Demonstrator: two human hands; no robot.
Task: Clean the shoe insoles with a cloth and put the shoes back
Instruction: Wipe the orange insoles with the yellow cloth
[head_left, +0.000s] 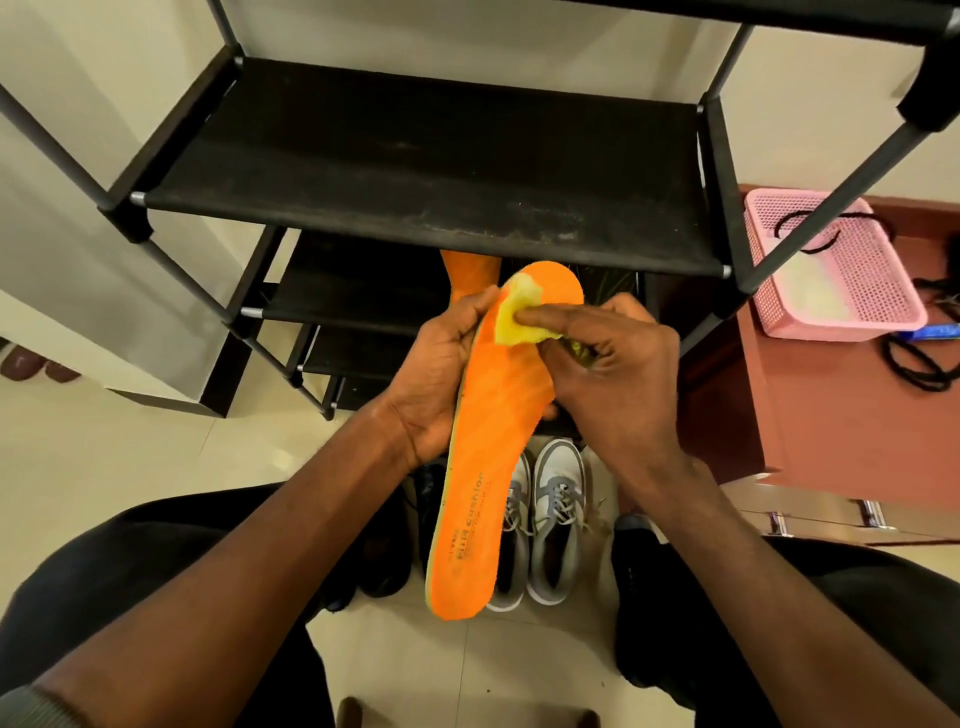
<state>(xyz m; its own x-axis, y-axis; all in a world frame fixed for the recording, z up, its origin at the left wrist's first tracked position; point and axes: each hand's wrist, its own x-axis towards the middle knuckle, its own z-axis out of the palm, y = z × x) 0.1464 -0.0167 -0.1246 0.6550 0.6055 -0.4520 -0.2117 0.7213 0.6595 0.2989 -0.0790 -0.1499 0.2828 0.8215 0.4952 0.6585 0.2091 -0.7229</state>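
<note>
My left hand (439, 374) grips an orange insole (485, 467) by its left edge, toe end pointing away from me. My right hand (618, 374) pinches a yellow cloth (519, 317) and presses it onto the insole near the toe. A second orange insole (465, 270) shows behind the first, partly hidden under the shelf. Below my hands a pair of grey and white sneakers (540, 525) stands on the floor, with a black shoe (387, 540) to their left.
A black shoe rack (426, 156) with fabric shelves stands directly ahead. A pink plastic basket (831, 265) sits on a reddish-brown cabinet (779, 415) at the right, beside black cords (919, 358). The floor is pale tile (130, 447).
</note>
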